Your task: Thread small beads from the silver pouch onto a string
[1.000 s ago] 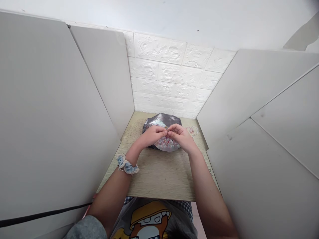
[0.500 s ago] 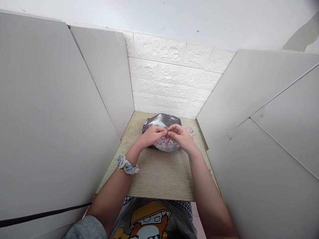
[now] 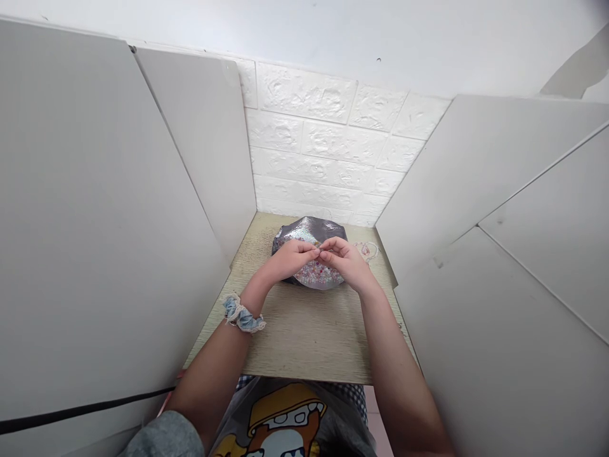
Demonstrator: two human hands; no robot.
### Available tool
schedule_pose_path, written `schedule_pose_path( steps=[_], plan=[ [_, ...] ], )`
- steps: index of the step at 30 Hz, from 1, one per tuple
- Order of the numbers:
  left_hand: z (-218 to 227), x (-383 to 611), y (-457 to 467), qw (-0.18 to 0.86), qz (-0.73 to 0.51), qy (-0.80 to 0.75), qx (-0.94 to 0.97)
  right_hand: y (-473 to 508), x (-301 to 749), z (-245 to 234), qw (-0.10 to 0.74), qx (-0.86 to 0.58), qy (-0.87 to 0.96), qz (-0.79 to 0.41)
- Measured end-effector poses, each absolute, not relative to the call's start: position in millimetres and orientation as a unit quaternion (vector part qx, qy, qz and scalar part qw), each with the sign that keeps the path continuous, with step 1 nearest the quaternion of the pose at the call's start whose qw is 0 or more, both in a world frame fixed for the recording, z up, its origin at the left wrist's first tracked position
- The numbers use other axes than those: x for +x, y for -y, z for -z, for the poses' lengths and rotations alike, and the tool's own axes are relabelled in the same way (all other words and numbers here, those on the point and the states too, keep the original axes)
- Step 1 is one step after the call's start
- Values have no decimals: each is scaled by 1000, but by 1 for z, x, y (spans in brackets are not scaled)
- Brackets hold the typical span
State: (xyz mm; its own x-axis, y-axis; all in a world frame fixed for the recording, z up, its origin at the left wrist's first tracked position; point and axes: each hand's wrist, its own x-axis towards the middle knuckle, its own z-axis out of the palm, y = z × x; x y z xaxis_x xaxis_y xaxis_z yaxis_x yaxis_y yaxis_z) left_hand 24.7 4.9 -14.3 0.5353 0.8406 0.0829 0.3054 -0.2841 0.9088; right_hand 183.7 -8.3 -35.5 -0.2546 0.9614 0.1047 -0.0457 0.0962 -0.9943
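Note:
My left hand (image 3: 295,257) and my right hand (image 3: 346,259) meet fingertip to fingertip above a dark, shiny silver-lined bag (image 3: 311,227). Both are closed in a pinch; whatever sits between the fingertips is too small to make out. Under them, many small pink, white and reddish beads (image 3: 320,274) fill the bag's near part. Just right of my right hand, a strand of pale beads (image 3: 370,250) lies curved on the wooden tabletop (image 3: 304,336). A blue scrunchie with lace edging (image 3: 243,314) circles my left wrist.
Grey-white panels stand close on the left (image 3: 118,222) and on the right (image 3: 476,285). A white brick-patterned wall (image 3: 328,139) rises behind the tabletop. A black strap (image 3: 90,408) runs across the lower left.

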Motion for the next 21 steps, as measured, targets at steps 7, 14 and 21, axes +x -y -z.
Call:
schedule_pose_path(
  steps=[7,14,21],
  plan=[
    [15,25,-5,487,-268,-382,738,10,183,34,452,-411,604,-512],
    [13,26,-3,511,-255,-390,722,11,182,32,442,-444,628,-461],
    [18,25,-7,509,-246,-409,716,11,184,35,429,-490,669,-358]
  ],
)
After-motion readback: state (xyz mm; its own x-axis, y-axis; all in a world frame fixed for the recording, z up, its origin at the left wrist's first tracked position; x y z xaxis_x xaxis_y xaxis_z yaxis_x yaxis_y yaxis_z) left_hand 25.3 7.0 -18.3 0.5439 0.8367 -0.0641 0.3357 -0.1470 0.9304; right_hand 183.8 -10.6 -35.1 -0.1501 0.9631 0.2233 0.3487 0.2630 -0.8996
